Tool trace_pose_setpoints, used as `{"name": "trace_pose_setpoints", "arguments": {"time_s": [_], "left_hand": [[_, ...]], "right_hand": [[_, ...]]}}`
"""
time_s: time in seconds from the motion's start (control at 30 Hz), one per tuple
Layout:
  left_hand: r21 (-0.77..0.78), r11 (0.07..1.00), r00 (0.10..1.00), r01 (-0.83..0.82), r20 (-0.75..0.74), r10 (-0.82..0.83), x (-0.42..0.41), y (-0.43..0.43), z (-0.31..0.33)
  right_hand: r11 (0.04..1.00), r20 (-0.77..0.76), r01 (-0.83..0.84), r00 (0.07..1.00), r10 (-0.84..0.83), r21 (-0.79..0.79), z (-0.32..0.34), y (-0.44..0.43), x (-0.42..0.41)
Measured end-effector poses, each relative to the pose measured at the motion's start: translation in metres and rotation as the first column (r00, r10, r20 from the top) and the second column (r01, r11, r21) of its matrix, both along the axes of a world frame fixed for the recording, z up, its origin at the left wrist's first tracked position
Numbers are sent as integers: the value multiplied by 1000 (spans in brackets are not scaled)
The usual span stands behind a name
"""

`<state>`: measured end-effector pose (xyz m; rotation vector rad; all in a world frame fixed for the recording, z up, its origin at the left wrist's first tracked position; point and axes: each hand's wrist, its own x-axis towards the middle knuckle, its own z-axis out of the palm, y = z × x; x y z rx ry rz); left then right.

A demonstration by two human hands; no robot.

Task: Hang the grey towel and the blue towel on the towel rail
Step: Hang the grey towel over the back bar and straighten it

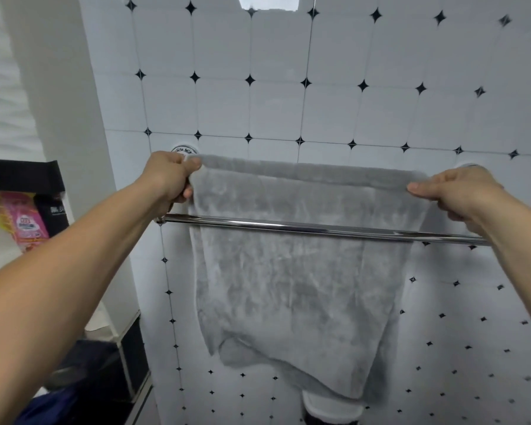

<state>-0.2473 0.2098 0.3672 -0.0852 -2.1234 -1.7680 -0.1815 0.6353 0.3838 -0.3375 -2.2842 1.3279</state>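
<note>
The grey towel [292, 277] hangs folded over the back bar of the towel rail, close to the tiled wall, its lower edges uneven. A chrome front bar [319, 227] runs across in front of it and is bare. My left hand [169, 176] grips the towel's top left corner at the fold. My right hand [460, 194] pinches the top right corner. A dark blue cloth [52, 403], possibly the blue towel, lies at the bottom left, mostly hidden by my left arm.
A shelf at the left holds a pink packet [25, 222] and a black box [54, 216]. The rail's round wall mount [183, 149] shows above my left hand. A white object [328, 409] sits low beneath the towel.
</note>
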Motion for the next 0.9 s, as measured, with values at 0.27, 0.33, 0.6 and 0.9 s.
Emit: {"name": "trace_pose_setpoints", "arguments": {"time_s": [0.27, 0.33, 0.6, 0.9], "left_hand": [[-239, 966, 991, 94, 119, -67, 12, -3, -1], [-242, 969, 993, 52, 119, -23, 14, 0, -1], [-83, 921, 852, -380, -418, 313, 61, -13, -115], [-103, 995, 993, 8, 121, 5, -2, 10, -211]], "right_hand": [[979, -461, 202, 868, -186, -13, -37, 8, 13], [970, -490, 211, 838, -241, -117, -72, 6, 27], [972, 75, -144, 984, 160, -185, -185, 5, 11], [915, 139, -244, 943, 301, -321, -199, -27, -11]]}}
